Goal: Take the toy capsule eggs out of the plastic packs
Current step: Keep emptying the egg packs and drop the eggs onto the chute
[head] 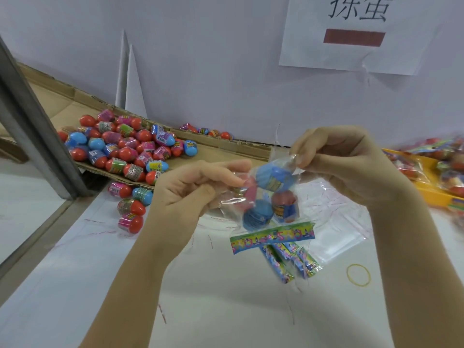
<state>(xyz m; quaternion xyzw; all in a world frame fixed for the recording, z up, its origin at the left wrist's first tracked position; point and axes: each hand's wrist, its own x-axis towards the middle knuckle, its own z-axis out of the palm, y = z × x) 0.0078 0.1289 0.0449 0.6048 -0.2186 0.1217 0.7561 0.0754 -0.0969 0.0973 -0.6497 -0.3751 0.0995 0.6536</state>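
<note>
Two hands [198, 184] [334, 156] on plastic pack [266, 197] edges

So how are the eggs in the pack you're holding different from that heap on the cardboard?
The packed eggs sit inside a clear plastic pack; the heap of eggs lies loose. The packed eggs are few, held up off the table by the left hand and right hand pinching the pack; the heap of eggs is many, resting on the cardboard. Both are blue or red capsules with bright label bands.

Packing workbench, heaped capsule eggs [125, 149], cardboard tray [226, 149], wall label [356, 33]
</note>
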